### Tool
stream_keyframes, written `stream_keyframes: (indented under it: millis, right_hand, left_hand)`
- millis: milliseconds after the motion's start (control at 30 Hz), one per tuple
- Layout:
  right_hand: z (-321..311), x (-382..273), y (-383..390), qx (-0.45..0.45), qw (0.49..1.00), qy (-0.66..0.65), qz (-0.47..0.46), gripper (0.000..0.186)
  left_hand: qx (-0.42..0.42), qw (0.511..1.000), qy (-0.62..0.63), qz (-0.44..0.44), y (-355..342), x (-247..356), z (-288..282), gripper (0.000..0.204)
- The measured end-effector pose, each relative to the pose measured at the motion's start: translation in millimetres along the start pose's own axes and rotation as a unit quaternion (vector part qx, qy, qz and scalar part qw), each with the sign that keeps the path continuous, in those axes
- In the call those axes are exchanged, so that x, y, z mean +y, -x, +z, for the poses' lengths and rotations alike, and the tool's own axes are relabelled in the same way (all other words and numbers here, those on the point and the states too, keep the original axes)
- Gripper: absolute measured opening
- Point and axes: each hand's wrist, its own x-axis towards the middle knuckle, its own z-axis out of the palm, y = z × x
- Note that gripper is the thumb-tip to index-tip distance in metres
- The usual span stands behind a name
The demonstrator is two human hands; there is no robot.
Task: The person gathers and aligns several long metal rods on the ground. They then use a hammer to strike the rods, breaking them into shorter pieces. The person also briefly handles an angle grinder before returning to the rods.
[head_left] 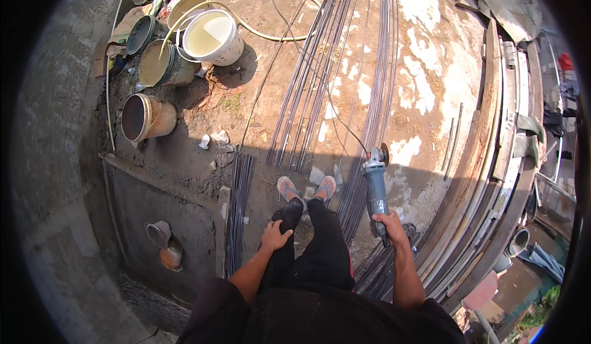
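My right hand [389, 226] is wrapped round the rear end of a blue-grey angle grinder [377, 187]. Its dark disc [385, 153] points away from me, above the long steel rods [370, 153] on the ground; I cannot tell whether it touches any. A dark cord [345, 125] runs past the tool's head across the rods. My left hand [275, 236] lies on my left knee, fingers stretched over the black trousers [317, 245], holding nothing. Between the rod bundles stand my feet in flip-flops [324, 189]. Shorter dark rods [239, 184] lie left of my legs.
Buckets of liquid, among them a white one [212, 39], cluster at the far left beside a hose [271, 35]. A stained bucket [148, 117] lies tilted nearer me. Stacked planks [492, 116] line the right. A low wet-cement patch [163, 196] with pipe stubs is at left.
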Motion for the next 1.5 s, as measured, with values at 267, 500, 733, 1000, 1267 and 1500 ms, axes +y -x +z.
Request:
stream_keyframes:
  millis: [267, 500, 733, 1000, 1267, 1500]
  right_hand:
    - [51, -107, 136, -0.056, 0.997, -0.01, -0.051, 0.024]
    - [59, -219, 130, -0.161, 0.984, -0.041, -0.064, 0.027]
    - [6, -346, 124, -0.15, 0.98, 0.065, -0.111, 0.037]
    - [-22, -466, 73, -0.139, 0.975, -0.017, -0.173, 0.05]
    - [-23, -626, 1, 0.001, 0.978, -0.006, -0.207, 0.031]
    - [-1, -732, -49, 0.088, 0.983, -0.043, -0.158, 0.049]
  left_hand:
    - [-0.14, 0.912, 0.386, 0.007, 10, 113, -88, 0.094]
    - [-0.274, 0.722, 0.634, 0.029, -26, 316, -206, 0.117]
    - [-0.225, 0.634, 0.739, 0.023, -72, 444, -315, 0.058]
    - [-0.061, 0.603, 0.795, 0.014, -114, 417, -388, 0.035]
    - [0.028, 0.528, 0.846, -0.068, -192, 438, -422, 0.03]
    - [0.106, 0.591, 0.799, -0.032, -225, 550, -580, 0.019]
